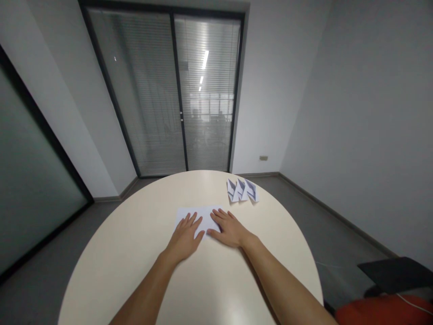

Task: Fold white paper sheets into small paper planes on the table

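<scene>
A white sheet of paper (204,217) lies flat on the round cream table (135,239). My left hand (185,237) rests palm down on its left part, fingers stretched and spread. On the right part lies my right hand (230,228), also palm down with the fingers extended. The two thumbs point toward each other near the sheet's front edge, a small gap between them. Both hands cover much of the paper, so its front corners are hidden. Beyond my right hand, three folded paper pieces (241,191) sit side by side, slightly overlapping.
The table's curved far edge (203,171) faces a glass partition with blinds (209,135). At the lower right stands a red chair seat (379,311) with a black flat object (399,274) above it. A pale wall (372,135) runs along the right.
</scene>
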Motion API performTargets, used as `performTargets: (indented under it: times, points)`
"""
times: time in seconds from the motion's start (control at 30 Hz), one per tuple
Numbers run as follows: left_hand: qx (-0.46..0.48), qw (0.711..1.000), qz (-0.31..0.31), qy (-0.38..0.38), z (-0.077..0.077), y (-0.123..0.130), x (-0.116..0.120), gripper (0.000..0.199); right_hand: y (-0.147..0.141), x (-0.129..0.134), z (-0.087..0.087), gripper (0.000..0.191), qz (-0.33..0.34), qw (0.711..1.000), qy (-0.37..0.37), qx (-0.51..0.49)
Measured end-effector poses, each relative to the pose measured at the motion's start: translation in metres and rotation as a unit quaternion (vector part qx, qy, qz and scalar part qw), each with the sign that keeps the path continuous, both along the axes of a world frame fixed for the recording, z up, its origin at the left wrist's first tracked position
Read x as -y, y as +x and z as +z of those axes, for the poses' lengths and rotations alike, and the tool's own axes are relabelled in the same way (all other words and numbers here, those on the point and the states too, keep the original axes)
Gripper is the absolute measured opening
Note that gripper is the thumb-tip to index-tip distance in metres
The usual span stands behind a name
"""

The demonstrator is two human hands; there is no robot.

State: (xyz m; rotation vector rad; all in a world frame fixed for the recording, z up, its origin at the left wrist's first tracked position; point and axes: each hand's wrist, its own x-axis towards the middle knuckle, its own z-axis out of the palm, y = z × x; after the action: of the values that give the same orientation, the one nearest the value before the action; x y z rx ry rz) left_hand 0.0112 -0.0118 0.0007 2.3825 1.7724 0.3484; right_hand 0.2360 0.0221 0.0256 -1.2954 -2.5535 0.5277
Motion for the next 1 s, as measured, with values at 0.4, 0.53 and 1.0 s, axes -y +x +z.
performTargets:
  times: [0.4, 0.53, 1.0]
  points:
    - [0.012, 1.000, -0.017, 0.010, 0.002, -0.005, 0.000, 0.057, 0.000, 0.001, 0.001, 0.075, 0.020, 0.999, 0.026, -0.026]
    - [0.009, 1.000, -0.023, 0.007, 0.002, -0.006, 0.001, 0.057, 0.002, -0.002, -0.002, 0.078, -0.027, 0.999, 0.020, -0.017]
    - [0.018, 0.997, -0.069, -0.015, 0.013, -0.005, 0.006, 0.057, 0.000, -0.001, -0.001, 0.058, -0.003, 0.998, 0.054, -0.032]
